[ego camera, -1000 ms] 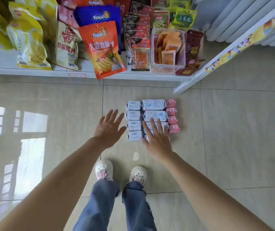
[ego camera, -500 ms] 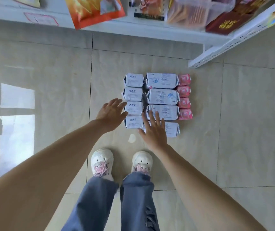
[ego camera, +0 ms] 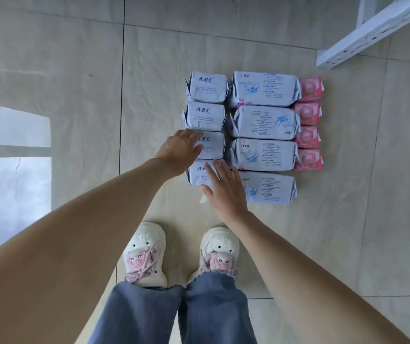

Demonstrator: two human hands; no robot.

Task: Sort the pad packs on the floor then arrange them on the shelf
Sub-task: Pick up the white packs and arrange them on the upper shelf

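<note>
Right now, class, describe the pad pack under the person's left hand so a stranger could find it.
On the tiled floor lie three columns of packs. In the left column of short ABC packs, it is the third ABC pack from the far end. Only this one has the left hand over it.

- Pad packs on tiled floor [ego camera: 248,36] in three touching columns: four short "ABC" packs [ego camera: 206,87] at left, four long pale-blue packs [ego camera: 264,89] in middle, four small pink packs [ego camera: 310,88] at right.
- Left hand [ego camera: 182,151] over third ABC pack [ego camera: 212,145], fingers extended, contact not determinable.
- Right hand [ego camera: 225,188] spread flat over nearest ABC pack [ego camera: 199,176].
- White shoes [ego camera: 146,254] below packs.
- White shelf frame [ego camera: 372,31] at upper right.
</note>
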